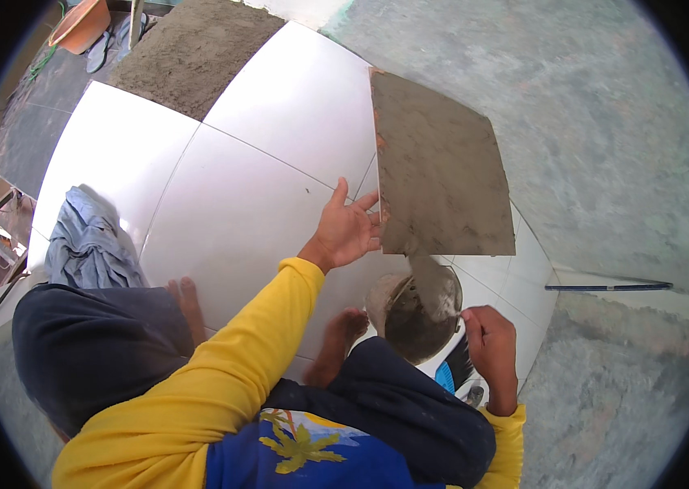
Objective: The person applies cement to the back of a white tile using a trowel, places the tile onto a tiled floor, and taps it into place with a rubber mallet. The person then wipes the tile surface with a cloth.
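Observation:
Grey mortar coats a square tile (442, 163) with a pale edge, at upper centre right. My left hand (344, 228) is palm up beside its left edge, thumb raised and fingers spread, fingertips at the edge; whether they bear its weight is unclear. My right hand (487, 346) grips the handle of a trowel (430, 285) loaded with mortar, its blade reaching up to the tile's lower edge. Below the blade stands a round bucket (406, 330) with mortar inside. Beside the bucket lies a black-and-blue brush (446, 375), partly hidden.
White floor tiles (230, 212) surround me, with a mortar bed (189, 57) behind. A crumpled grey cloth (92, 240) lies left. An orange basin (79, 24) and sandals (98, 50) sit top left. A grey wall (597, 138) rises right, near a thin dark bar (605, 287).

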A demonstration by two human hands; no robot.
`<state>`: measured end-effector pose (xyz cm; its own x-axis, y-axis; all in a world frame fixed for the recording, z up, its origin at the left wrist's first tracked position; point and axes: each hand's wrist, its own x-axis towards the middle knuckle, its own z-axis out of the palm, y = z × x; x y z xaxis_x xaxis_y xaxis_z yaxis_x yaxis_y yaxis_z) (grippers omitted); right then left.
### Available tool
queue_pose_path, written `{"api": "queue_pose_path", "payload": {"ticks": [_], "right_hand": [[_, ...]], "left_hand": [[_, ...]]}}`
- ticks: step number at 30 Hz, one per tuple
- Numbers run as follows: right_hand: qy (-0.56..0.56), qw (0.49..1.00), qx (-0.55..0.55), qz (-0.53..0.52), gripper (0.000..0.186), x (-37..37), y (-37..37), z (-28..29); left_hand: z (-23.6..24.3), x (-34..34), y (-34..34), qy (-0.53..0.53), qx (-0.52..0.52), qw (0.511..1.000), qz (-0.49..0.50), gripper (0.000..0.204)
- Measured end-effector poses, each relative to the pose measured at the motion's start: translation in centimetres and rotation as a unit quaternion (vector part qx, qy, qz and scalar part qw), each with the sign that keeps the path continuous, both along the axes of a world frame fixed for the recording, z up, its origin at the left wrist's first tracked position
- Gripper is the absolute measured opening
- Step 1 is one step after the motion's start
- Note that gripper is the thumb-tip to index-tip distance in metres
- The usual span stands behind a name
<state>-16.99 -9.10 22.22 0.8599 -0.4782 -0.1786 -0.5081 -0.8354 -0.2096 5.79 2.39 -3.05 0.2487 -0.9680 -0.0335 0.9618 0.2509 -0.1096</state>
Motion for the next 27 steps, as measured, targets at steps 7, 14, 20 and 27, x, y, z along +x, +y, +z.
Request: {"api": "queue_pose_path", "payload": {"ticks": [7, 14, 20, 27], "right_hand": [[0.034, 0.995, -0.064, 0.069, 0.024, 4.4, -1.4, 0.8], [0.010, 0.998, 0.041, -0.051, 0.022, 4.9, -1.7, 1.1], [-0.106, 0.948, 0.218, -0.207, 0.023, 1.0, -2.7, -1.5], [-0.240, 0.844, 0.329, -0.350, 0.028, -4.0, -2.8, -7.5]], "left_hand": [[0.4, 0.1, 0.4, 0.010, 0.020, 1.000, 0.002, 0.093], [0.4, 0.8, 0.5, -0.049, 0.047, 0.998, -0.006, 0.103], [0.3, 1.4, 0.4, -0.066, 0.070, 0.995, 0.001, 0.102], [-0.3, 2.1, 0.2, -0.051, 0.066, 0.997, -0.003, 0.094]]}}
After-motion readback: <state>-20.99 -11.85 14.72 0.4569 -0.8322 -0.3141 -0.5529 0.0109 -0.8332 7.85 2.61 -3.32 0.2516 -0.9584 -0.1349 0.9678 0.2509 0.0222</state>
